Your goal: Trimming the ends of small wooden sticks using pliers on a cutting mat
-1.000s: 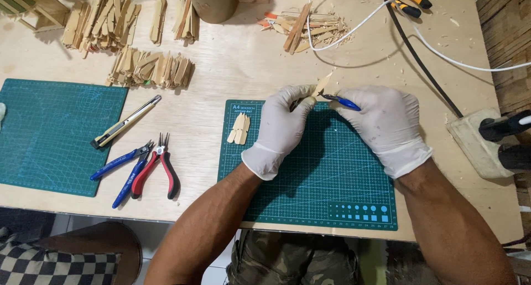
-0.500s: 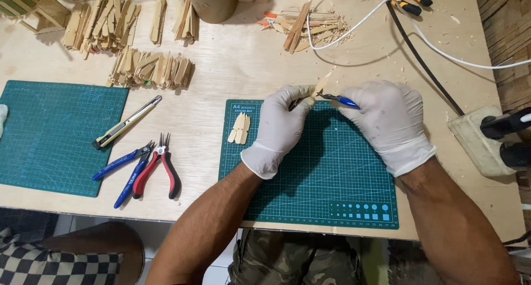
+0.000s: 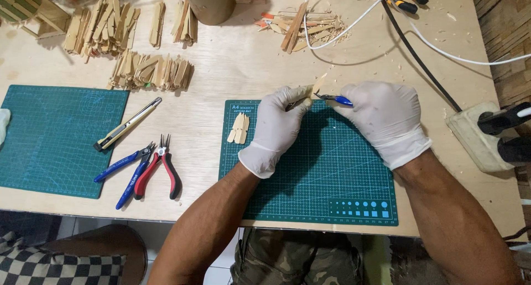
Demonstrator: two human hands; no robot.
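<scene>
**Blade Works Close to Gloved Fingers**

A thin wooden stick [image 3: 316, 87] sits pinched in the left hand [image 3: 279, 124], above the green cutting mat's [image 3: 310, 174] top edge. The right hand [image 3: 384, 119], grip clamped on a blue-handled cutter [image 3: 337, 99], bears against it. A slip could nick the glove or split the stick across the desk [image 3: 232, 63].

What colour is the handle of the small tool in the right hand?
Blue. The tool's handle pokes out from the gloved right hand, seen in the head view.
</scene>
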